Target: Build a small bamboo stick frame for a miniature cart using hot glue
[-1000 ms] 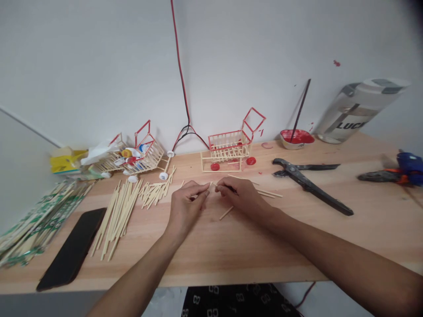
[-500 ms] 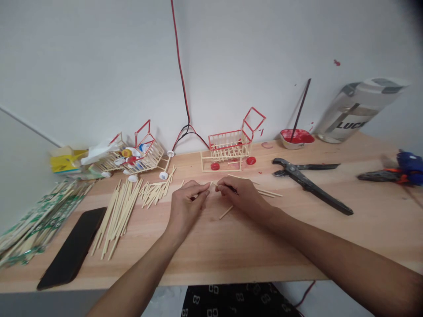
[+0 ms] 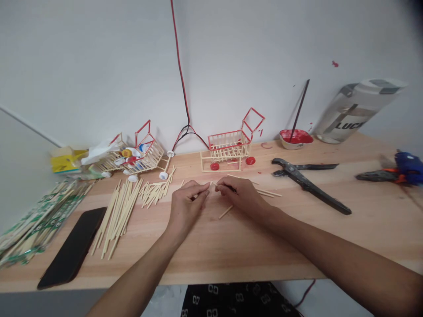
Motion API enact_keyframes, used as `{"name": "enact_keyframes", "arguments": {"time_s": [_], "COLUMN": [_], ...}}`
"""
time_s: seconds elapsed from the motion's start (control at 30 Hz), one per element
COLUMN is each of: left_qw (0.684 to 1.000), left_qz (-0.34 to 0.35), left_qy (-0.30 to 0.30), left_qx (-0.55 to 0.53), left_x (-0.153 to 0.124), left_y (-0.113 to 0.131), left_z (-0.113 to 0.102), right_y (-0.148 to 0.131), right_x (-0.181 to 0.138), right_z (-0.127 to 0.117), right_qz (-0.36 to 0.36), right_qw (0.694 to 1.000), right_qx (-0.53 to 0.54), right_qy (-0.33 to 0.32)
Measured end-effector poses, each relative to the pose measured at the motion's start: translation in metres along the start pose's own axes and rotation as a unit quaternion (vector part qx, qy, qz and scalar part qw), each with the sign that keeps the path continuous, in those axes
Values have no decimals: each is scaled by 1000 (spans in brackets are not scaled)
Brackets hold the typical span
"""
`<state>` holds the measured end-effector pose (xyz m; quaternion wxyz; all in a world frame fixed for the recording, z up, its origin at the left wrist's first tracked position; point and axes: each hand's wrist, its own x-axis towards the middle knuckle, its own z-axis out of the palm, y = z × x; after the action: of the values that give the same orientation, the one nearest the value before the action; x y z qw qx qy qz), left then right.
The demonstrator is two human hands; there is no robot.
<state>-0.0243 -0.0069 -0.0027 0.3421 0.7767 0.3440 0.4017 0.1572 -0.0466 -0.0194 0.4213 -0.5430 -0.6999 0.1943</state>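
Observation:
Over the middle of the table, my left hand (image 3: 187, 206) is closed, with thumb and forefinger pinching a thin wooden stick (image 3: 211, 184). Facing it, my right hand (image 3: 243, 196) is also closed on a pale stick (image 3: 214, 185), most of which the fingers hide. The two tips come very close; whether they touch I cannot tell. Below my right hand lies a short loose stick (image 3: 225, 212), and longer sticks (image 3: 269, 193) lie beyond it. Just behind my hands stands a small stick-built shopping cart (image 3: 229, 152) with red-painted rims and red wheels.
At left are long sticks (image 3: 120, 218), short sticks (image 3: 155, 193), a black phone (image 3: 73, 246), wrapped chopsticks (image 3: 39, 220) and white-wheeled carts (image 3: 148, 158). To the right are black cutters (image 3: 307, 182), a red paint bowl (image 3: 299, 143), a clear container (image 3: 357, 114) and a blue-handled tool (image 3: 408, 167).
Both hands keep nearly the same pose, tips still together. The view has shifted very slightly, so objects on the right appear a little further left.

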Motion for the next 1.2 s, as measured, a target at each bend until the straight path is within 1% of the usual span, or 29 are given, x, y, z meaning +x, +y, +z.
{"name": "enact_keyframes", "arguments": {"time_s": [0.33,0.77,1.2], "left_qw": [1000,1000,1000], "left_qz": [1,-18,-19], "left_qy": [2,7,7], "left_qx": [12,-8,-7], "left_x": [0,-1,-1], "left_y": [-1,1,-4], "left_z": [0,1,1], "right_y": [0,1,2], "right_x": [0,1,2], "right_z": [0,1,2], "right_qz": [4,2,-5], "right_qw": [1000,1000,1000], "right_qx": [-5,-4,-4], "right_qy": [2,6,8]}}
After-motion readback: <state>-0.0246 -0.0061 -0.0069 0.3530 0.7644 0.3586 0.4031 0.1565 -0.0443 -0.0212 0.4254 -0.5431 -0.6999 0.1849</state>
